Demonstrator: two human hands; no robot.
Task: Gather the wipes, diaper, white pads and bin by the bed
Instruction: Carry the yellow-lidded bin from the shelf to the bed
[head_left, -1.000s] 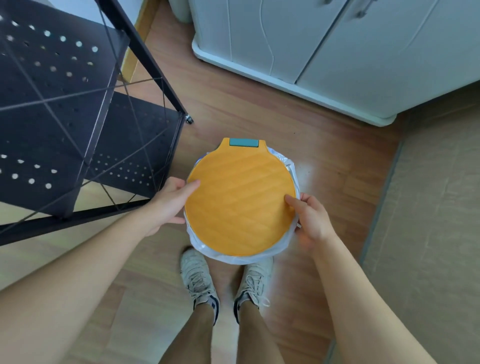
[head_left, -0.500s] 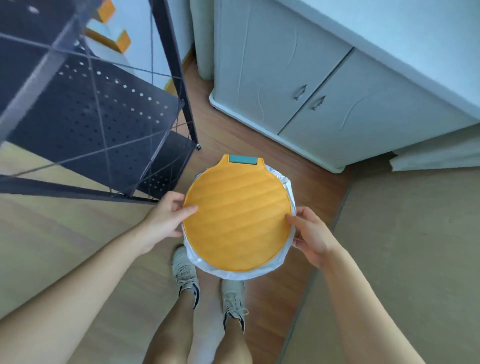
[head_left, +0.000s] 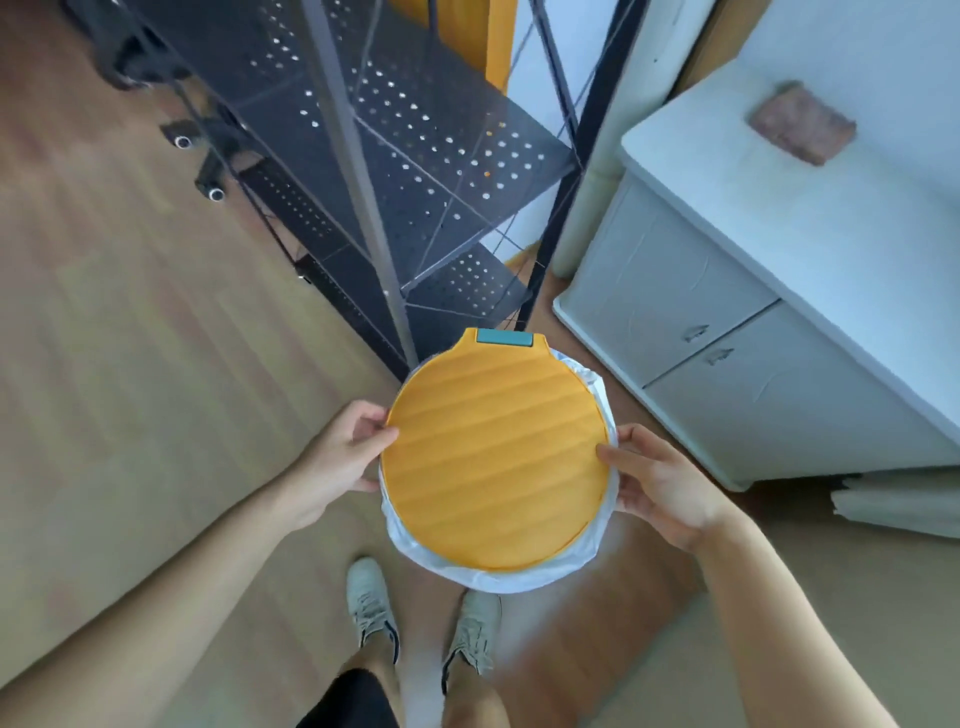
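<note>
A round bin (head_left: 496, 467) with a ribbed orange lid, a teal button at its far edge and a white liner bag around the rim is held up above the floor in front of me. My left hand (head_left: 343, 457) grips its left rim and my right hand (head_left: 657, 486) grips its right rim. The lid is closed, so the inside is hidden. Wipes, diaper and white pads are not in view.
A black perforated metal shelf rack (head_left: 415, 171) stands just beyond the bin. A pale grey cabinet (head_left: 727, 332) with two doors is at the right, with a brown object (head_left: 800, 130) on top. My shoes (head_left: 374, 608) stand on the wood floor below.
The bin has risen with both hands still on its rim, and the view has tilted up and swung, showing more of the rack and the cabinet top.
</note>
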